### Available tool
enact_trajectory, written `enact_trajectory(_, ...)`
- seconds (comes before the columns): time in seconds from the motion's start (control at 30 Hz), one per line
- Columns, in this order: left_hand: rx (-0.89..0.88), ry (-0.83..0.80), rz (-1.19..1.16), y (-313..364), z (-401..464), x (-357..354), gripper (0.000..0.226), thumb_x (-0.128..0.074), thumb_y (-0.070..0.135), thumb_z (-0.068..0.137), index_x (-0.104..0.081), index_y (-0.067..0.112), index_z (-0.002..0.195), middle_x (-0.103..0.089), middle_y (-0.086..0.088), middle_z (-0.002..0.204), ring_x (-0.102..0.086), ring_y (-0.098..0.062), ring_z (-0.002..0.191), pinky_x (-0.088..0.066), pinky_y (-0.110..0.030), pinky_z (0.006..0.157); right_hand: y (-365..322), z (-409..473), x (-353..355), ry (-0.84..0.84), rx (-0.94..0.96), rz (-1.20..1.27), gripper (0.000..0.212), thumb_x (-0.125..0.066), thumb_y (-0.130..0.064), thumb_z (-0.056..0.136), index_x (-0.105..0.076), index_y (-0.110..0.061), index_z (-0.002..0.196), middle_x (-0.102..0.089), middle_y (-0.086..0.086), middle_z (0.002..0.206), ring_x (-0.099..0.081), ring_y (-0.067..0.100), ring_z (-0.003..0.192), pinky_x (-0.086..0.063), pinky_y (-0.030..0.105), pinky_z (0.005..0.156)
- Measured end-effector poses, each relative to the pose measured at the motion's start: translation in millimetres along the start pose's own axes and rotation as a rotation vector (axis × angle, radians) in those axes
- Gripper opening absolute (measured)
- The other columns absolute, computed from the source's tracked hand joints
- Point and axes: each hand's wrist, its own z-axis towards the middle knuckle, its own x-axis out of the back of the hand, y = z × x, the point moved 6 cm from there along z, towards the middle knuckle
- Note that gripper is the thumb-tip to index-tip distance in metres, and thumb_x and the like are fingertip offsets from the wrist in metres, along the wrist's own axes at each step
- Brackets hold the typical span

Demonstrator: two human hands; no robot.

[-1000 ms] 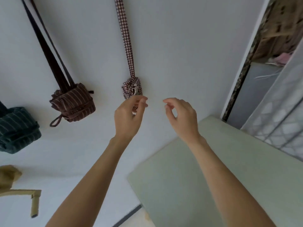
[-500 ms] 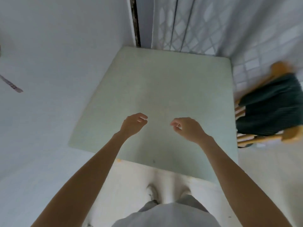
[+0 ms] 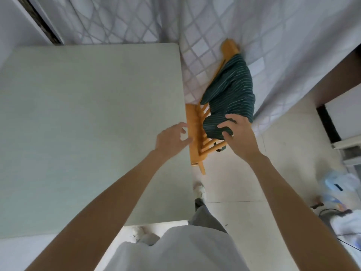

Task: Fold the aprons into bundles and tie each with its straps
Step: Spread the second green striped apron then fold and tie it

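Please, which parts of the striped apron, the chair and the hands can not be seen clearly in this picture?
- Striped apron, head view: near end covered by the right hand; straps mostly hidden.
- Wooden chair: seat hidden under the apron, far post blurred.
- Left hand: palm faces away; touching the chair or not, unclear.

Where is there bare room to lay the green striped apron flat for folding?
The pale table top shows bare from its far edge by the curtain to its near edge. It is crowded on its right: wooden chair, draped apron, left hand, right hand on the cloth.
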Motion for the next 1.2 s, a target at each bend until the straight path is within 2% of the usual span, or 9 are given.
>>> enact_trajectory(0.1, -0.05, -0.021, -0.07, 38.1, 43.1, -21.2, 0.061, -0.062, 0.051, 0.081, -0.04, 0.027, 0.133, -0.052, 0.006, 0.129, -0.052, -0.015, 0.114, -0.043, -0.036, 0.095, 44.4, 35.8, 17.1, -0.002, -0.034, -0.026, 0.042, -0.064, -0.006, 0.081, -0.058, -0.017, 0.121, -0.037, 0.014, 0.141, -0.031, 0.036, 0.129, -0.031, 0.044, 0.105)
enact_trajectory(0.27, -0.192, -0.037, -0.098, 113.5, 125.0, -46.1, 0.084, -0.066, 0.051, 0.078, -0.025, 0.02, 0.144, -0.038, -0.004, 0.142, -0.038, -0.019, 0.129, -0.034, -0.032, 0.102, 121.5, 114.2, 22.6, -0.322, -0.138, 0.049, 0.092, -0.073, -0.038, 0.078, -0.014, -0.03, 0.149, 0.004, 0.013, 0.157, 0.001, 0.039, 0.141, -0.011, 0.053, 0.112)
enact_trajectory(0.43, -0.219, -0.01, -0.019, 141.1, 174.4, -57.1, 0.101, -0.07, 0.052, 0.074, -0.013, 0.016, 0.148, -0.021, -0.007, 0.151, -0.024, -0.024, 0.137, -0.029, -0.04, 0.111, 147.7, 174.9, 15.4, -0.424, -0.098, 0.216, 0.131, -0.081, -0.053, 0.058, 0.01, -0.027, 0.149, 0.007, 0.008, 0.158, 0.003, 0.028, 0.145, -0.01, 0.052, 0.116)
enact_trajectory(0.57, -0.191, -0.029, 0.013, 141.6, 200.5, -53.5, 0.115, -0.073, 0.056, 0.068, -0.004, 0.013, 0.149, -0.009, -0.012, 0.154, -0.014, -0.03, 0.141, -0.022, -0.048, 0.114, 151.8, 190.6, 20.1, -0.334, -0.144, 0.34, 0.111, -0.078, -0.051, 0.065, -0.013, -0.021, 0.15, -0.042, 0.006, 0.144, -0.044, 0.023, 0.128, -0.038, 0.043, 0.105)
enact_trajectory(0.77, -0.271, 0.013, -0.019, 143.8, 206.4, -39.3, 0.129, -0.077, 0.06, 0.057, 0.0, 0.016, 0.149, -0.011, -0.011, 0.155, -0.015, -0.028, 0.141, -0.02, -0.045, 0.112, 104.3, 173.0, 55.4, -0.107, 0.113, 0.08, 0.035, -0.07, -0.03, 0.081, -0.063, -0.013, 0.111, -0.063, 0.006, 0.101, -0.057, 0.023, 0.096, -0.041, 0.027, 0.08)
enact_trajectory(0.83, -0.223, -0.059, -0.29, 139.7, 196.2, -35.0, 0.112, -0.08, 0.051, 0.063, -0.013, 0.023, 0.148, -0.036, 0.0, 0.145, -0.036, -0.016, 0.133, -0.034, -0.033, 0.109, 82.5, 171.3, 76.0, -0.06, 0.186, 0.167, 0.029, -0.07, -0.03, 0.081, -0.065, -0.012, 0.103, -0.063, 0.004, 0.092, -0.053, 0.018, 0.088, -0.033, 0.021, 0.077)
enact_trajectory(0.9, -0.11, -0.076, -0.474, 129.4, 178.1, -25.7, 0.067, -0.074, 0.034, 0.077, -0.041, 0.024, 0.134, -0.059, 0.011, 0.116, -0.056, -0.008, 0.111, -0.046, -0.017, 0.089, 62.8, 171.6, 97.3, -0.04, 0.193, 0.306, 0.028, -0.068, -0.031, 0.083, -0.064, -0.01, 0.102, -0.062, 0.003, 0.091, -0.051, 0.012, 0.085, -0.035, 0.019, 0.076)
enact_trajectory(0.97, -0.019, 0.014, -0.599, 108.9, 158.4, -8.9, 0.026, -0.063, 0.028, 0.088, -0.058, 0.025, 0.113, -0.065, 0.011, 0.097, -0.063, -0.009, 0.094, -0.048, -0.022, 0.079, 44.4, 174.1, 108.2, -0.064, 0.15, 0.463, 0.027, -0.064, -0.031, 0.087, -0.06, -0.01, 0.103, -0.063, 0.0, 0.093, -0.055, 0.008, 0.084, -0.041, 0.015, 0.077)
enact_trajectory(1.2, 0.078, 0.331, -0.563, 13.8, 76.2, 71.6, 0.008, -0.059, 0.025, 0.091, -0.055, 0.029, 0.097, -0.063, 0.015, 0.086, -0.058, 0.003, 0.078, -0.042, -0.023, 0.072, -34.5, 170.5, 43.4, -0.337, 0.2, 0.463, 0.038, -0.05, -0.042, 0.094, -0.053, -0.015, 0.12, -0.063, -0.001, 0.112, -0.056, 0.012, 0.103, -0.04, 0.024, 0.086)
